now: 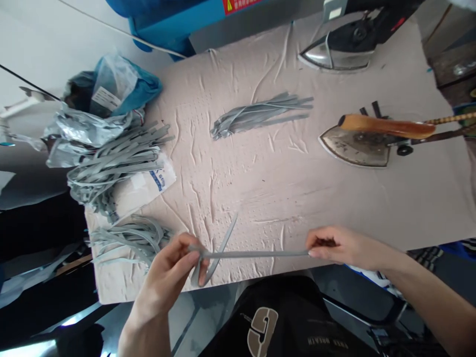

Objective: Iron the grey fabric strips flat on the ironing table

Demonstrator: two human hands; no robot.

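Observation:
A narrow grey fabric strip (pixel 256 254) is stretched level between my two hands near the table's front edge. My left hand (pixel 178 263) pinches it between thumb and fingers, and a loose end loops below and slants up over the table. At the other end, my right hand (pixel 329 245) grips the strip's tip between thumb and curled fingers. Left of my left hand lies a loose pile of grey strips (pixel 130 238). Farther back, a bundle of similar strips (pixel 260 114) rests on the cloth.
The table has a wrinkled pinkish cloth cover (pixel 238 183). On its right stand an iron with a wooden handle (pixel 357 141) and a black-and-silver iron (pixel 338 49). A big heap of strips (pixel 119 163) lies at left beside plastic bags (pixel 119 84). Blue equipment (pixel 167 22) borders the back.

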